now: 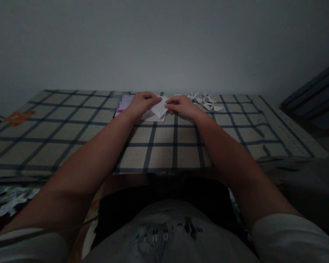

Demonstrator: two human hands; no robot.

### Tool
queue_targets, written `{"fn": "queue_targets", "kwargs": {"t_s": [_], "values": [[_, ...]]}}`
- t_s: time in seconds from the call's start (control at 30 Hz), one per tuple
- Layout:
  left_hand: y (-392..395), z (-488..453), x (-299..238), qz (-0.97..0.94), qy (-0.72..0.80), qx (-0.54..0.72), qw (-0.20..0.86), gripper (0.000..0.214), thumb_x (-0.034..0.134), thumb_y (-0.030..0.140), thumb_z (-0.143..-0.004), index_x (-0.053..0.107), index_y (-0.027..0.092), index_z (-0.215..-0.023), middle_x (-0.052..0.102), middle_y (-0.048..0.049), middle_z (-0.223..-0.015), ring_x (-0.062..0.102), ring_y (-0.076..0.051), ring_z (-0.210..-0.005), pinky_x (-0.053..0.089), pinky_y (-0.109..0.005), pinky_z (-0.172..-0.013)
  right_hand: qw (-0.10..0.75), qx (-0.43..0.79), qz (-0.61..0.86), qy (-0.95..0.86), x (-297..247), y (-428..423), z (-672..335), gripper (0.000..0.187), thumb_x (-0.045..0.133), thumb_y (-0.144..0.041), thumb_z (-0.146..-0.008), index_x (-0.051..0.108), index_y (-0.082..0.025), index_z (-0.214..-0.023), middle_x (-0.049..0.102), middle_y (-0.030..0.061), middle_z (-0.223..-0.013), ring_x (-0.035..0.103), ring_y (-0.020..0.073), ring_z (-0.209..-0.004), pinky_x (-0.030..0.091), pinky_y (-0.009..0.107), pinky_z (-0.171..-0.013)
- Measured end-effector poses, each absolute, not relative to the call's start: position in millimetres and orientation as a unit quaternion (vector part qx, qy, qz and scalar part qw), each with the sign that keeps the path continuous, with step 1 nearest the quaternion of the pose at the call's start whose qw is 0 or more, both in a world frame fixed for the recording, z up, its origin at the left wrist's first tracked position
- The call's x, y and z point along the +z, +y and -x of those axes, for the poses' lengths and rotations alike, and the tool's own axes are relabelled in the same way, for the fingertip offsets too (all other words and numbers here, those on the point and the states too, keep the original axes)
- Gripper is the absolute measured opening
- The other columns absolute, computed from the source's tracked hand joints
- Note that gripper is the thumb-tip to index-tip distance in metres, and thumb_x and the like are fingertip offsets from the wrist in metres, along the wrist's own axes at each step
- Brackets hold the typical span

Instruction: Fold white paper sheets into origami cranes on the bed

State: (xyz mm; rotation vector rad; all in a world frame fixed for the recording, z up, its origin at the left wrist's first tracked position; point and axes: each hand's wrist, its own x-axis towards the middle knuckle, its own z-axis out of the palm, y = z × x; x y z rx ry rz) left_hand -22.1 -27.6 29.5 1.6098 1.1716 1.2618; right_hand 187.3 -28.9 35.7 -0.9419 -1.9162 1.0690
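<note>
A white folded piece of paper (159,108) is held between my two hands above the table, one corner pointing down toward me. My left hand (143,103) pinches its left side with thumb and fingers. On its right edge, my right hand (181,105) closes with thumb and fingertips. Beneath the paper lies a printed sheet or booklet (153,118), partly covered by the left hand. Several folded paper cranes (205,100) sit just beyond and to the right of my right hand.
A checked cloth (164,153) covers the table, which meets a plain wall at the back. A purple-screened device or card (124,103) lies left of my left hand. Orange scissors-like handles (19,118) rest at the far left. Paper pieces (12,201) lie below the table's left front.
</note>
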Motion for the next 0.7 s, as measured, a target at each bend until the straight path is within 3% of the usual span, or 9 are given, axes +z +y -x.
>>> {"fn": "queue_targets", "kwargs": {"t_s": [0.27,0.43,0.57,0.7], "values": [[-25,22,27,-0.622,0.469,0.501,0.377,0.025,0.077,0.039,-0.075,0.073,0.015,-0.077,0.070,-0.0019,-0.073,0.061,-0.014,-0.069,0.048,-0.024,-0.063,0.349,0.444,0.358,-0.743,31,-25,-189,0.005,0.071,-0.021,-0.089,0.071,-0.017,-0.088,0.068,0.0005,-0.075,0.057,0.0096,-0.063,0.052,0.024,-0.066],[-27,22,28,-0.611,0.463,0.472,0.435,0.036,0.077,0.048,-0.077,0.075,0.015,-0.091,0.076,-0.0071,-0.087,0.069,-0.018,-0.078,0.056,-0.029,-0.072,0.391,0.432,0.379,-0.719,30,-21,-187,0.007,0.070,-0.021,-0.090,0.069,-0.017,-0.095,0.067,0.0004,-0.081,0.057,0.0092,-0.066,0.052,0.023,-0.068],[-23,25,26,-0.619,0.467,0.450,0.443,0.033,0.079,0.041,-0.076,0.076,0.014,-0.094,0.077,-0.0079,-0.088,0.067,-0.015,-0.072,0.056,-0.029,-0.072,0.414,0.411,0.371,-0.723,28,-16,-190,0.030,0.069,-0.024,-0.089,0.066,-0.020,-0.119,0.067,-0.0001,-0.085,0.059,0.0114,-0.072,0.053,0.024,-0.069],[-17,29,22,-0.608,0.471,0.456,0.448,0.025,0.078,0.037,-0.078,0.075,0.014,-0.087,0.072,-0.0049,-0.076,0.062,-0.012,-0.061,0.052,-0.025,-0.065,0.399,0.357,0.354,-0.767,27,-16,-192,0.057,0.079,-0.024,-0.079,0.064,-0.022,-0.134,0.070,0.0028,-0.101,0.062,0.0142,-0.082,0.054,0.028,-0.078]]}}
